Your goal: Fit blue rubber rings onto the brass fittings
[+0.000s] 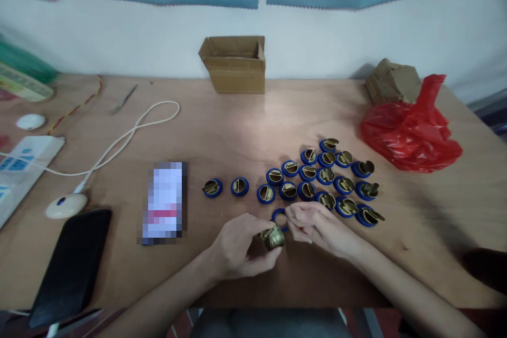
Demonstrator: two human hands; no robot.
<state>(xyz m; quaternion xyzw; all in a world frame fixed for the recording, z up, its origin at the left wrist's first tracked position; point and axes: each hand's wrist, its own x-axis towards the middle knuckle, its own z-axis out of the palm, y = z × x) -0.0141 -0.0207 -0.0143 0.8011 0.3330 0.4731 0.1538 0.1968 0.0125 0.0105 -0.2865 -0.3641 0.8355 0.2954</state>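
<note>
My left hand [245, 245] pinches a shiny brass-coloured round metal piece [273, 237] by its edges, above the table's near side. My right hand [315, 224] is closed just to the right of it, thumb and fingers pressed together; what they hold, if anything, is hidden. Behind the metal piece shows a blue ring [274, 215], partly covered by the hands; I cannot tell whether the right fingers touch it. Several blue-rimmed round pieces with brass-coloured clips [288, 190] lie in loose rows beyond and right of my hands, some with the clip raised.
A pixelated phone-like screen [164, 203] lies left of the hands, and a black phone [73, 264] further left by a white cable [132, 129]. An open cardboard box [240, 76] stands at the wall. A red plastic bag [410, 134] sits back right on the wooden table [190, 127].
</note>
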